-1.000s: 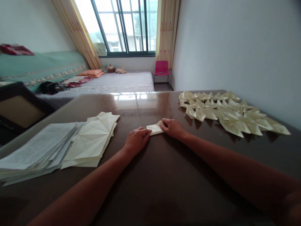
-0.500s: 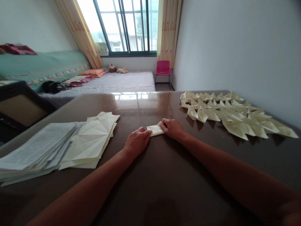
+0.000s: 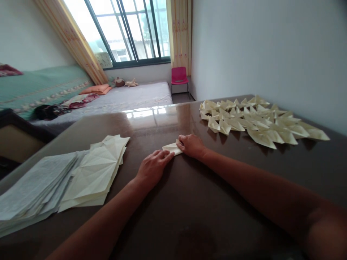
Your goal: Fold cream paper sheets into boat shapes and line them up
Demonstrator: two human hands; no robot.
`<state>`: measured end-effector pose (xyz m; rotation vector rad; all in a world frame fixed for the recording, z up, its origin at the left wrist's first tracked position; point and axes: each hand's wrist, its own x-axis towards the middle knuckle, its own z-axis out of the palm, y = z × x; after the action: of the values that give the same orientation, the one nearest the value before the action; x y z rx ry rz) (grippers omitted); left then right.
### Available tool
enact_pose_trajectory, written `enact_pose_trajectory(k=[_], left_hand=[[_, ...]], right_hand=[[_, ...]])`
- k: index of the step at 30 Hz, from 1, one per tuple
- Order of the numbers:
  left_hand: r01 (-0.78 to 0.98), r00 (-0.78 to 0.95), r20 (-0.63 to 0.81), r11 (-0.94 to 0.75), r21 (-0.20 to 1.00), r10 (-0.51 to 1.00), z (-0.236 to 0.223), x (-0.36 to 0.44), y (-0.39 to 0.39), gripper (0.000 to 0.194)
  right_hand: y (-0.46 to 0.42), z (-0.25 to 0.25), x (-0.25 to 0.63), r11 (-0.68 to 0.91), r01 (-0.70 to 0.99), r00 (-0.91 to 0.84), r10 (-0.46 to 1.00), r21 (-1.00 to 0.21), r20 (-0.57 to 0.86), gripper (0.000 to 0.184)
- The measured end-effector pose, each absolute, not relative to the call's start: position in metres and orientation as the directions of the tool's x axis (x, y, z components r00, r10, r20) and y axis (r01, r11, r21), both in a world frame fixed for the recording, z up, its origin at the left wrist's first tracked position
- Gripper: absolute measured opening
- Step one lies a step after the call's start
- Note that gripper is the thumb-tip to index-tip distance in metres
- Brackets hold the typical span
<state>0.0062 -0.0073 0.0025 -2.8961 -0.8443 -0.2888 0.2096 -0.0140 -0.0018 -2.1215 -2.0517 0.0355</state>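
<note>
A small folded piece of cream paper (image 3: pixel 171 147) lies on the brown table between my hands. My left hand (image 3: pixel 153 165) presses its near left edge with the fingertips, the fingers bent together. At the paper's right end, my right hand (image 3: pixel 190 144) is closed on it, thumb and fingers pinching the fold and hiding that end. To the left lies a stack of creased cream sheets (image 3: pixel 99 164). Many folded cream paper boats (image 3: pixel 260 124), as they look, stand in rows at the right.
A pile of printed paper sheets (image 3: pixel 38 186) lies at the table's left, partly under the creased stack. The glossy brown table (image 3: pixel 168 213) reaches the right wall. Beyond it are a bed (image 3: pixel 151 92) and a pink chair (image 3: pixel 179 76).
The view has tilted and turned a little to the right. My left fingers have slid further along the near edge of the folded paper. My right hand keeps its pinch.
</note>
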Motion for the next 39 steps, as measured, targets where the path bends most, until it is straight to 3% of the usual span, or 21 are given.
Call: enact_pose_trajectory(k=[5,8,11,15,18,23,28,33,36,39], left_hand=[[0.576,0.817,0.146,-0.799,-0.172,0.558,0.009,0.009,-0.015,0.044],[0.578,0.816,0.123,-0.794,-0.189,0.565,0.010,0.010,-0.017,0.043],[0.579,0.815,0.114,-0.798,-0.165,0.568,0.010,0.009,-0.016,0.045],[0.588,0.808,0.107,-0.800,-0.116,0.579,0.013,0.010,-0.018,0.050],[0.594,0.805,0.088,-0.794,-0.133,0.587,0.015,0.009,-0.019,0.047],[0.598,0.800,0.076,-0.782,-0.175,0.595,0.016,0.005,-0.021,0.040],[0.609,0.788,0.055,-0.764,-0.214,0.613,0.022,0.003,-0.023,0.033],[0.616,0.787,0.110,-0.775,-0.140,0.606,0.019,0.001,-0.020,0.031],[0.629,0.774,0.171,-0.771,-0.102,0.609,0.013,-0.001,-0.016,0.030],[0.643,0.757,0.213,-0.762,-0.075,0.618,0.010,-0.002,-0.013,0.026]], right_hand=[[-0.021,0.008,0.216,0.022,0.969,0.028,0.980,-0.247,0.197,0.034],[-0.037,0.025,0.215,0.123,0.981,-0.071,0.948,-0.152,0.311,0.034],[-0.056,0.036,0.204,0.310,0.950,-0.307,0.948,-0.033,0.088,0.030],[-0.069,0.036,0.188,0.360,0.932,-0.356,0.929,0.028,-0.096,0.039],[-0.070,0.034,0.184,0.357,0.931,-0.344,0.929,0.081,-0.139,0.046],[-0.068,0.034,0.190,0.178,0.979,-0.150,0.962,0.104,-0.229,0.045],[-0.064,0.032,0.196,0.111,0.993,-0.104,0.980,0.034,-0.171,0.038],[-0.055,0.042,0.211,0.140,0.989,-0.137,0.988,0.042,-0.069,0.029],[-0.044,0.036,0.220,0.145,0.989,-0.139,0.977,-0.026,0.160,0.042],[-0.031,0.018,0.227,0.168,0.973,-0.143,0.977,-0.159,0.161,0.069]])
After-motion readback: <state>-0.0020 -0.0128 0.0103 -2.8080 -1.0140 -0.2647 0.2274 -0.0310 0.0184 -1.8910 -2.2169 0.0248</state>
